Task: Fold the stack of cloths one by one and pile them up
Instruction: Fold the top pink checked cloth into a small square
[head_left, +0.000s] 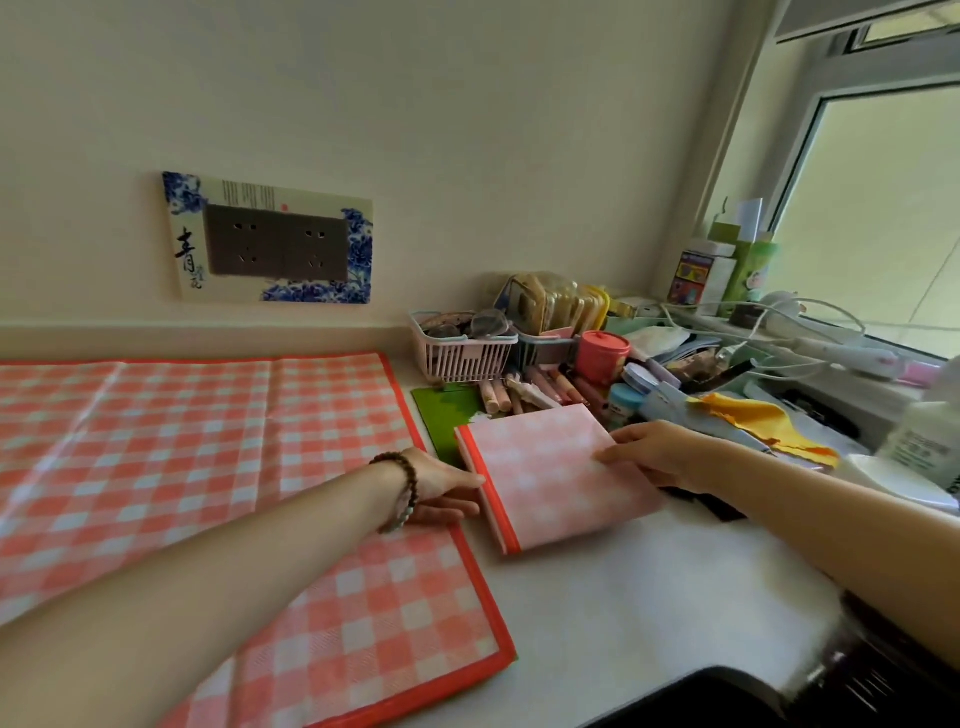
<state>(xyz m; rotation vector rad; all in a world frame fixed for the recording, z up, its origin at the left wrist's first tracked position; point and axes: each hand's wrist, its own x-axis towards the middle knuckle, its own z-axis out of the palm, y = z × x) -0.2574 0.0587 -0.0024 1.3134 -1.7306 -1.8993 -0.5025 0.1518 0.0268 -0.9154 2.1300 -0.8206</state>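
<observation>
A folded pink checked cloth (550, 478) with an orange edge lies on the white counter, right of centre. My left hand (441, 491), with a bead bracelet on the wrist, touches the cloth's left orange edge with straight fingers. My right hand (657, 452) holds its right side, thumb on top and fingers hidden beneath. A large unfolded orange-and-white checked cloth (218, 467) lies spread flat over the left part of the counter, under my left forearm.
Behind the folded cloth stand a pink basket (462, 348), a red jar (602, 356), pens and a green card (447, 415). A yellow rag (769, 423), cables and bottles crowd the right side by the window. A dark sink edge (717, 696) shows at the bottom right.
</observation>
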